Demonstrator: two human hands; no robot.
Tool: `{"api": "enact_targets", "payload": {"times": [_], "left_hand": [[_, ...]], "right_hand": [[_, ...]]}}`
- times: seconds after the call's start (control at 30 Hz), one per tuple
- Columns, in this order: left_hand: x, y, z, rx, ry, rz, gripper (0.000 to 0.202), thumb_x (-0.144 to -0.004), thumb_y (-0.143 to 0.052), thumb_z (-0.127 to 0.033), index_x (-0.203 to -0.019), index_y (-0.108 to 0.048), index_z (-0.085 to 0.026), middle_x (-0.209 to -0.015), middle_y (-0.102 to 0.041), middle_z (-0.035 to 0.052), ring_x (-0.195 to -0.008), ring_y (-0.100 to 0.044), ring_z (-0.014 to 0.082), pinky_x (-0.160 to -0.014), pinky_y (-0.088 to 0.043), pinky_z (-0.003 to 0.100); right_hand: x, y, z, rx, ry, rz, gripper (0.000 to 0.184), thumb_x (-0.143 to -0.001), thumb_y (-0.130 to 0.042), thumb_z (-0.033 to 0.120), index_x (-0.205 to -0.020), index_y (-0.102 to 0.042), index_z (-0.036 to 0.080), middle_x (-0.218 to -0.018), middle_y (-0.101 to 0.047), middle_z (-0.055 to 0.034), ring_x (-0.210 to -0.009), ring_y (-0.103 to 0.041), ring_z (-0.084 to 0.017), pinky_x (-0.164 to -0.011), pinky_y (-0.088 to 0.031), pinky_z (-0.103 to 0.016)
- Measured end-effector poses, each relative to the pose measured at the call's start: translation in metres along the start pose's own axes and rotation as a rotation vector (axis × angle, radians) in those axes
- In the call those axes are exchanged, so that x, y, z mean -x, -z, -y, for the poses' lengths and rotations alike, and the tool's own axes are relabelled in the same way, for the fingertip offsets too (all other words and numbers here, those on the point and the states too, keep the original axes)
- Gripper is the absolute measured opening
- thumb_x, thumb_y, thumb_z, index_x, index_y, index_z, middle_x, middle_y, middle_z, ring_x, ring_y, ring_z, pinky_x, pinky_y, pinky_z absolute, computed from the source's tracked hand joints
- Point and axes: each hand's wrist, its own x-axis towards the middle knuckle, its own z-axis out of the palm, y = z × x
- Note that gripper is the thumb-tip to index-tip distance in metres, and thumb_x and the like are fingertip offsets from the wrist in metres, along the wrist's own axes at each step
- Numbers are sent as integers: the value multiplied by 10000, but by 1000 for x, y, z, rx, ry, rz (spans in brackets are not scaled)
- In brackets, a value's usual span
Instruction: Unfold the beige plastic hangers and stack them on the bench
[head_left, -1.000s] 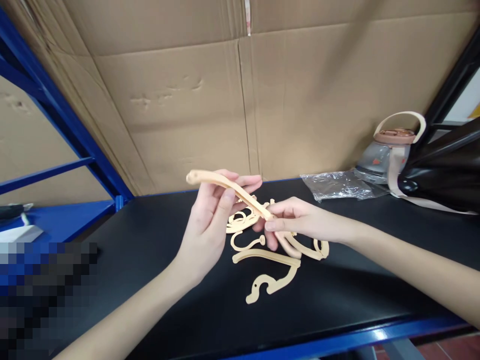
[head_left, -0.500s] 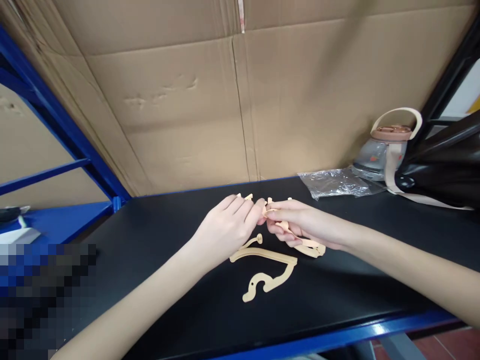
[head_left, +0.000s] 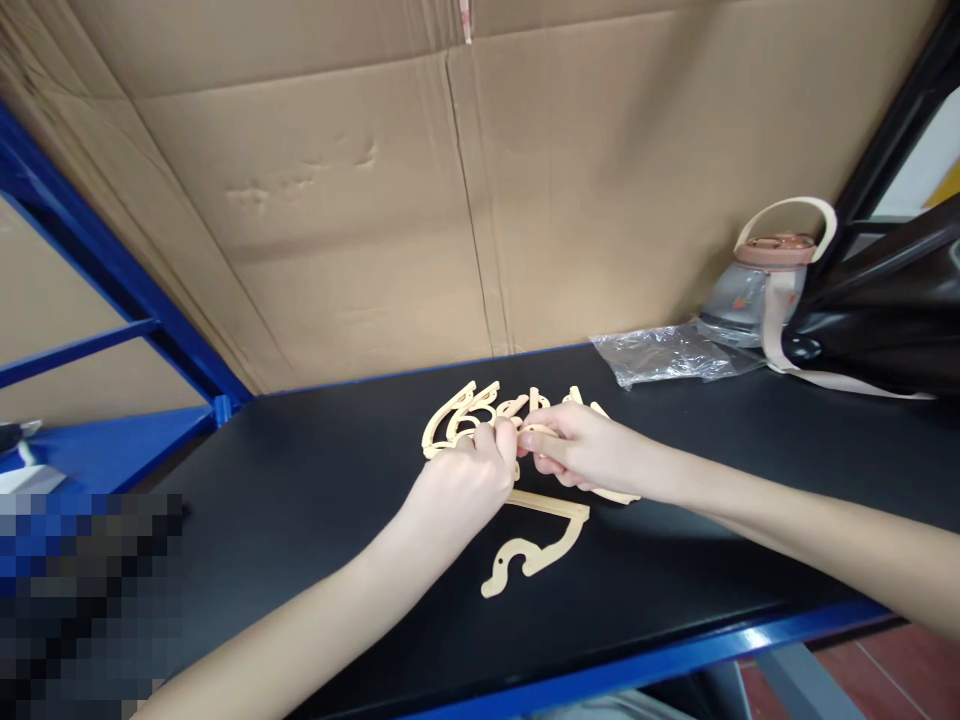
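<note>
My left hand [head_left: 480, 465] and my right hand [head_left: 581, 445] meet above the middle of the black table. Between their closed fingers is a beige folding hanger [head_left: 540, 430], mostly covered by the hands. Its lower arm [head_left: 619, 495] shows beneath my right hand. Closer to the front edge lies another beige folding hanger [head_left: 551, 550], its curved hook part and one arm spread out on the table. Behind my hands are several more beige hangers [head_left: 442, 412], partly hidden by the fingers.
A crinkled clear plastic bag [head_left: 667, 355] lies at the back right. Beside it stands a clear bottle [head_left: 754, 290] with a pink lid and strap, next to a black bag [head_left: 892, 320]. Cardboard [head_left: 337, 220] walls the back; a blue frame [head_left: 172, 350] rises at the left.
My left hand has shifted slightly down, uncovering more of the hangers behind it. Both hands stay together on the held hanger. The camera view has moved a little.
</note>
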Motion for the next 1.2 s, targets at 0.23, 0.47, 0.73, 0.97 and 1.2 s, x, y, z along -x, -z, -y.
{"api": "enact_targets", "payload": {"times": [0.23, 0.47, 0.73, 0.97, 1.2], "left_hand": [[5, -7, -9, -354, -12, 21, 284, -905, -290, -100, -729, -510, -135, -565, -458, 47, -409, -473, 158, -369, -117, 215], [3, -6, -10, -638, -123, -33, 341, -855, -258, 9, -736, -555, -108, -520, -530, 50, -346, -511, 149, -326, -135, 195], [5, -4, -14, -579, -72, 48, 347, -844, -246, 18, -774, -560, -111, -546, -551, 56, -361, -543, 165, -320, -187, 208], [0, 3, -13, -518, 92, 208, 279, -838, -285, -4, -911, -539, -95, -602, -586, 72, -468, -611, 211, -378, -291, 218], [-7, 32, 11, 3, 253, 198, 204, -912, -273, -203, -922, -475, -172, -594, -565, 4, -527, -593, 204, -480, -364, 258]], "right_hand": [[-3, -4, -6, 45, 25, 15, 222, -892, -405, 232, -676, -400, 182, -539, -376, 77, -408, -286, -32, -380, -226, -160], [5, -5, 3, 473, 212, -121, 256, -894, -384, 189, -639, -409, 175, -588, -435, 38, -530, -393, -80, -486, -274, -220], [7, -6, 12, 636, 234, -158, 331, -903, -410, 149, -586, -321, 179, -561, -392, 49, -509, -344, -73, -494, -255, -221], [5, -20, 2, 907, 263, -297, 172, -915, -397, 143, -806, -530, 156, -662, -578, -22, -559, -508, -127, -504, -281, -236], [-6, -1, -6, 858, 308, -241, 259, -968, -378, 214, -802, -568, 155, -714, -603, -22, -627, -548, -128, -571, -339, -235]]}}
